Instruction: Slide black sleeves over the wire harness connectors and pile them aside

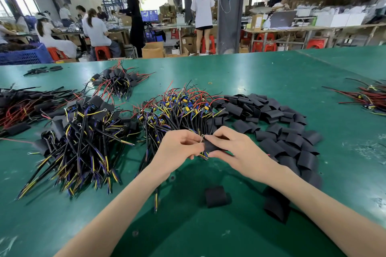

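One loose sleeve (216, 196) lies flat close to the near edge of the tabletop (271, 69). Just past it, both hands meet above the table. The right hand (236, 152) pinches a black sleeve (211, 146) between thumb and fingers. The left hand (179, 146) has curled fingers and pinches the wire harness (204, 154) right beside the sleeve.

To do this well, I think the sleeve mouth should be squeezed open a little. The thin wires should be held together so none catch, and then it should be pushed straight on.

The connector is hidden by the fingers and the sleeve - I cannot tell how far in it is. The right fingertips look blurry.

Behind the hands sits the bare harness pile (177, 108). The spare sleeves (271, 127) are toward the right edge and the done pile (83, 127) is toward the left edge. Bundles at both side edges are cut off.
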The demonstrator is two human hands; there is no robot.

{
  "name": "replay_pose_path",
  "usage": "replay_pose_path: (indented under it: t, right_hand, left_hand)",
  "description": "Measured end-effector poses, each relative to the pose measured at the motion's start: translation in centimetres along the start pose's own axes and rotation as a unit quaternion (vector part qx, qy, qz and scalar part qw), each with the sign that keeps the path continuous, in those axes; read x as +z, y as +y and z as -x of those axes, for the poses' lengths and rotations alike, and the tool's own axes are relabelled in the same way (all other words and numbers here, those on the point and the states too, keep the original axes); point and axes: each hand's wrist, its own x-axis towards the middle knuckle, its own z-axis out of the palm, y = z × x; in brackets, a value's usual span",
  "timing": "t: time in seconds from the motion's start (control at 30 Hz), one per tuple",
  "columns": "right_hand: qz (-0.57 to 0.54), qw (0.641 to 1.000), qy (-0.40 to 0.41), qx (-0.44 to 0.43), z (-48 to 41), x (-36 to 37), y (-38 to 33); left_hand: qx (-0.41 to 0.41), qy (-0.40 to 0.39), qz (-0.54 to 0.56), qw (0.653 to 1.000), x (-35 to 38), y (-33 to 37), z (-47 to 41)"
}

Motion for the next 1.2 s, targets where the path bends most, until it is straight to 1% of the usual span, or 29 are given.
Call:
replay_pose_path:
  t: [0.23, 0.47, 0.53, 0.6, 0.67, 0.7, 0.77, 0.83, 0.87, 0.9, 0.93, 1.03, 1.07, 1.2]
  right_hand:
    - [-0.020, 0.999, -0.027, 0.013, -0.1, -0.2, -0.1]
    - [-0.016, 0.999, -0.007, 0.028, -0.3, 0.1, -0.7]
    - [-0.010, 0.999, 0.006, 0.033, -0.3, 0.3, -0.7]
    - [0.012, 0.998, 0.031, 0.044, -0.3, 0.3, -0.6]
    - [0.041, 0.995, 0.060, 0.066, -0.3, 0.1, -0.2]
    - [0.052, 0.993, 0.067, 0.077, -0.3, -0.1, 0.1]
    - [0.062, 0.991, 0.068, 0.095, -0.2, -0.3, 0.5]
    - [0.074, 0.990, 0.053, 0.106, 0.0, -0.3, 0.8]
    - [0.085, 0.989, 0.044, 0.109, 0.0, -0.2, 1.0]
    - [0.098, 0.988, 0.035, 0.113, 0.0, -0.1, 1.1]
    - [0.111, 0.987, 0.023, 0.118, 0.0, 0.0, 1.2]
    - [0.126, 0.982, -0.004, 0.142, 0.1, 0.2, 1.5]
    - [0.126, 0.980, -0.007, 0.151, 0.1, 0.2, 1.6]
    - [0.135, 0.974, -0.030, 0.179, 0.3, 0.2, 1.9]
  left_hand:
    - [0.022, 0.001, -0.060, 0.998, 0.2, 0.0, 0.1]
    - [0.016, 0.005, -0.065, 0.998, 0.0, 0.1, 0.1]
    - [0.027, 0.024, -0.077, 0.996, -0.3, 0.7, 0.1]
    - [0.072, 0.089, -0.112, 0.987, -1.2, 1.5, 0.0]
    - [0.142, 0.199, -0.154, 0.957, -3.0, 2.6, -0.2]
    - [0.178, 0.260, -0.174, 0.933, -4.3, 3.0, -0.4]
    - [0.235, 0.366, -0.219, 0.873, -7.3, 3.6, -1.0]
    - [0.250, 0.450, -0.258, 0.818, -10.6, 3.3, -1.8]
    - [0.240, 0.483, -0.274, 0.796, -12.2, 2.9, -2.2]
    - [0.221, 0.504, -0.289, 0.783, -13.6, 2.3, -2.4]
    - [0.196, 0.513, -0.304, 0.779, -14.7, 1.5, -2.7]
    - [0.102, 0.480, -0.357, 0.795, -16.7, -0.9, -2.9]
    - [0.073, 0.469, -0.379, 0.794, -16.9, -1.4, -2.9]
    - [-0.012, 0.464, -0.450, 0.763, -16.8, -2.1, -3.0]
